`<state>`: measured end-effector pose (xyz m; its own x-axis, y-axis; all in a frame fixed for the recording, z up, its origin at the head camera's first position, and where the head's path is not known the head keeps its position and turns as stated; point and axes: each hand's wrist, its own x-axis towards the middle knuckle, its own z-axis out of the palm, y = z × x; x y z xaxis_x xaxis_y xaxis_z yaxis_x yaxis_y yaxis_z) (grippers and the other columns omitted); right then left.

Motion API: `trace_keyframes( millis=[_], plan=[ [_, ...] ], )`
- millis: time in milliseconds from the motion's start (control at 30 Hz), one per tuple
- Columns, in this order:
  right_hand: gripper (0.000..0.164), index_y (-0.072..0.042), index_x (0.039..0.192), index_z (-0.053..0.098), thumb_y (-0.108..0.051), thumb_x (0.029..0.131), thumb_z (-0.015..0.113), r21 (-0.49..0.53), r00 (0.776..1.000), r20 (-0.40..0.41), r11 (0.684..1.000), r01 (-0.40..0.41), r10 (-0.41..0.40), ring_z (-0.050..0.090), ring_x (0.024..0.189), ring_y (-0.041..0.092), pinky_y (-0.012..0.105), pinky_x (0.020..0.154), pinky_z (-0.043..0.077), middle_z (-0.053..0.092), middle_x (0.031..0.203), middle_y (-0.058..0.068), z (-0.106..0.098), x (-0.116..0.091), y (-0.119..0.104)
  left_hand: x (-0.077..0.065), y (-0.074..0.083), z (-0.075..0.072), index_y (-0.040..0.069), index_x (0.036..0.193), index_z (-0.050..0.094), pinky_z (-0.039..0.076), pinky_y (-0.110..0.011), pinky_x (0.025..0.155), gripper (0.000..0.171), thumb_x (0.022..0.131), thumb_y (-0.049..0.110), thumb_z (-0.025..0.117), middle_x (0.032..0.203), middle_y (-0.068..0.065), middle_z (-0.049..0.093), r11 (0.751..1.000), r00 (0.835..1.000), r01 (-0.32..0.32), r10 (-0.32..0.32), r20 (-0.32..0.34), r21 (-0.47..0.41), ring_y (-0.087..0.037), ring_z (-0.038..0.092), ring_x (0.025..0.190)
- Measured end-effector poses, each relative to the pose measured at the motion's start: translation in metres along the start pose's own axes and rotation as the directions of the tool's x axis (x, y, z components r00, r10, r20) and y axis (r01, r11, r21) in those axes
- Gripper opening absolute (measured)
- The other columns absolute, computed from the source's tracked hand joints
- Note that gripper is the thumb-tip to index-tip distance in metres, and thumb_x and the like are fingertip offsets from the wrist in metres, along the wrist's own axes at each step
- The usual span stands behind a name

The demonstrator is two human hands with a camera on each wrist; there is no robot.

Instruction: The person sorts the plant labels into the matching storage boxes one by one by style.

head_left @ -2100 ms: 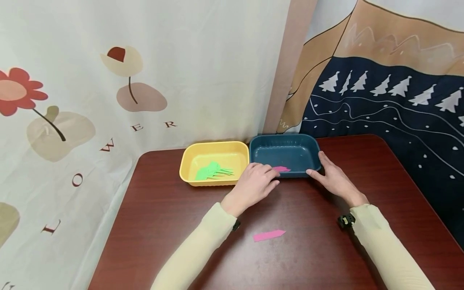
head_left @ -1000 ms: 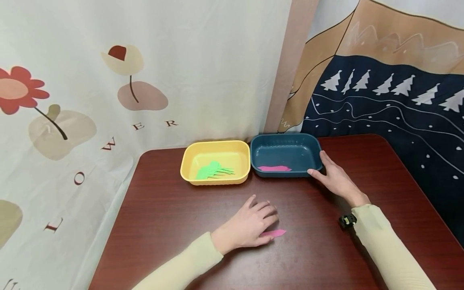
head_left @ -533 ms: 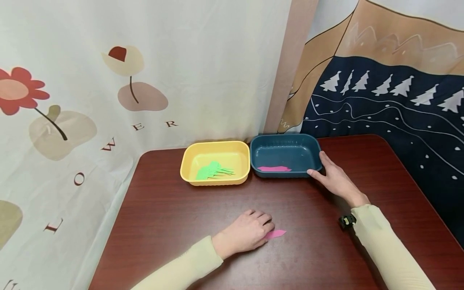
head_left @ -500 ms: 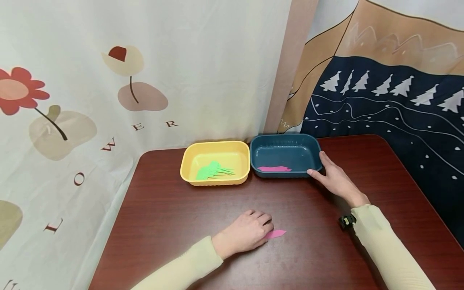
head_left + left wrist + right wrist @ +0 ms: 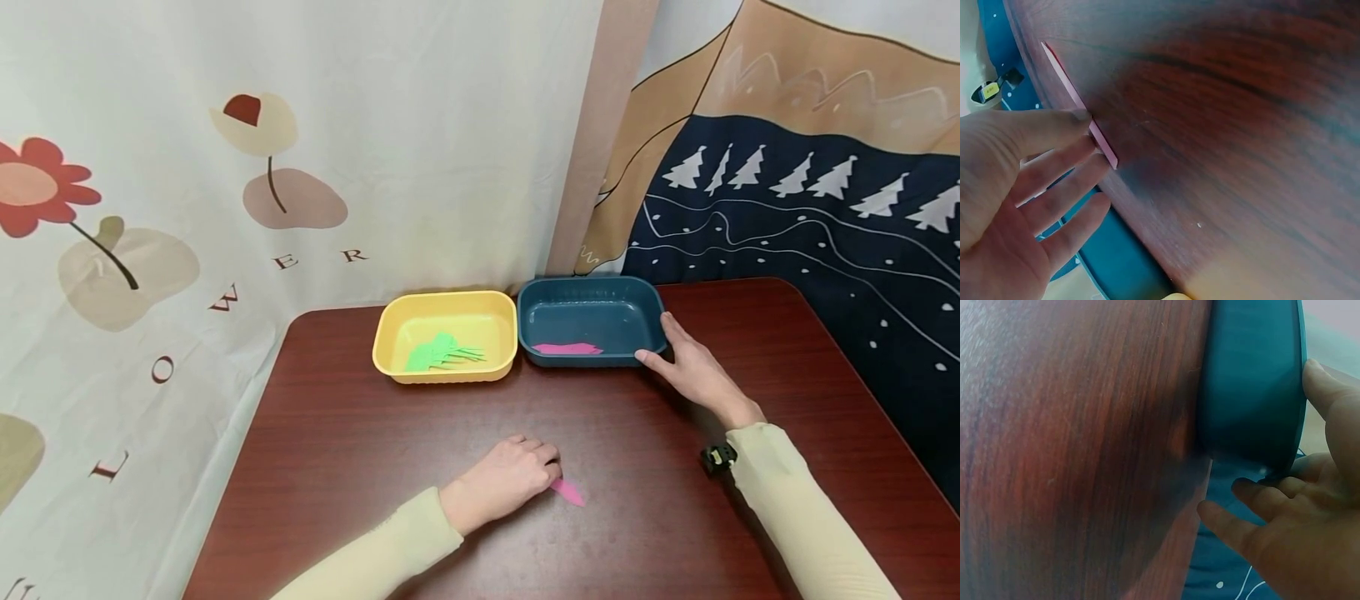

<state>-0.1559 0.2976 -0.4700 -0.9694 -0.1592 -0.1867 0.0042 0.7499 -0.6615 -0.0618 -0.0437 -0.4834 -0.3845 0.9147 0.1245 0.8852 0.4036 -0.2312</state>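
In the head view my left hand (image 5: 501,480) pinches a pink paper strip (image 5: 569,493) with a pointed end, low over the table. The left wrist view has the strip (image 5: 1065,79) edge-on, between thumb and fingertips. My right hand (image 5: 699,367) holds the front right corner of a dark blue plastic basket (image 5: 600,315); its thumb lies on the rim and its fingers are along the side. More pink paper pieces (image 5: 568,349) lie inside that basket against the front wall. In the right wrist view the basket's wall (image 5: 1250,381) shows beside the thumb.
A yellow basket (image 5: 491,322) stands directly left of the blue one, holding several green paper cutouts (image 5: 442,350). Both are at the back of the dark brown wooden table (image 5: 337,450). Behind it hang printed curtains (image 5: 450,150).
My left hand has moved from the blue basket down to the pink strip and taken hold of it. The strip's pointed end has turned toward me. My right hand stays on the basket.
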Motion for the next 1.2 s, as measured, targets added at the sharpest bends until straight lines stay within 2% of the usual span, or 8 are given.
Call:
trace_keyframes(
  millis=[100,333,533,867,1033,1200],
  plan=[
    [0.103,-0.002,0.164,-0.005,-0.06,0.102,0.055,-0.004,1.0,-0.002,1.0,0.005,-0.005,0.006,0.156,0.047,0.067,0.118,0.016,-0.003,0.172,0.021,0.0,0.001,0.0,0.001,0.001,0.001,0.026,0.09,0.076,0.045,-0.024,0.068,0.005,0.095,0.027,0.075,0.088,0.011,0.062,1.0,1.0,0.007,-0.007,-0.003,0.009,-0.008,0.062,0.082],
    [0.103,-0.002,0.164,-0.005,-0.058,0.102,0.055,-0.004,1.0,0.003,1.0,-0.004,0.004,0.006,0.156,0.048,0.067,0.118,0.016,-0.004,0.172,0.021,0.001,0.001,0.0,0.005,0.002,-0.002,0.026,0.094,0.076,0.047,-0.024,0.07,0.003,0.096,0.027,0.073,0.086,0.011,0.062,1.0,1.0,0.01,-0.01,0.025,0.027,-0.007,0.062,0.082],
    [0.104,-0.003,0.164,-0.007,-0.058,0.102,0.056,0.001,0.999,0.011,1.0,-0.03,0.03,0.005,0.155,0.049,0.069,0.117,0.016,-0.006,0.172,0.021,0.001,0.0,-0.001,0.011,0.004,-0.006,0.026,0.089,0.07,0.048,-0.024,0.068,0.007,0.095,0.025,0.074,0.08,0.01,0.06,0.998,0.999,0.018,-0.02,0.047,0.062,-0.007,0.06,0.077],
    [0.105,-0.002,0.164,-0.006,-0.059,0.102,0.056,-0.004,1.0,0.01,1.0,-0.024,0.024,0.005,0.155,0.049,0.069,0.117,0.016,-0.005,0.171,0.022,0.002,0.0,-0.001,0.02,0.004,-0.012,0.024,0.085,0.068,0.05,-0.023,0.062,0.012,0.093,0.023,0.076,0.079,0.008,0.063,0.997,0.995,0.041,-0.047,0.092,0.072,-0.008,0.061,0.072],
    [0.105,-0.001,0.164,-0.005,-0.059,0.101,0.056,-0.01,1.0,0.006,1.0,-0.012,0.012,0.006,0.155,0.049,0.068,0.117,0.016,-0.004,0.171,0.022,0.001,0.0,0.0,0.022,0.002,-0.014,0.022,0.087,0.068,0.052,-0.023,0.063,0.01,0.093,0.021,0.076,0.08,0.006,0.063,0.998,0.987,0.052,-0.058,0.149,0.042,-0.009,0.061,0.073],
    [0.104,-0.002,0.164,-0.006,-0.057,0.102,0.057,-0.006,1.0,0.002,1.0,-0.011,0.011,0.006,0.155,0.049,0.069,0.117,0.016,-0.004,0.171,0.022,0.001,0.001,-0.001,0.021,0.0,-0.012,0.021,0.092,0.069,0.053,-0.021,0.065,0.008,0.093,0.017,0.076,0.084,0.005,0.061,0.997,0.978,0.08,-0.073,0.195,-0.025,-0.009,0.061,0.076]
  ],
)
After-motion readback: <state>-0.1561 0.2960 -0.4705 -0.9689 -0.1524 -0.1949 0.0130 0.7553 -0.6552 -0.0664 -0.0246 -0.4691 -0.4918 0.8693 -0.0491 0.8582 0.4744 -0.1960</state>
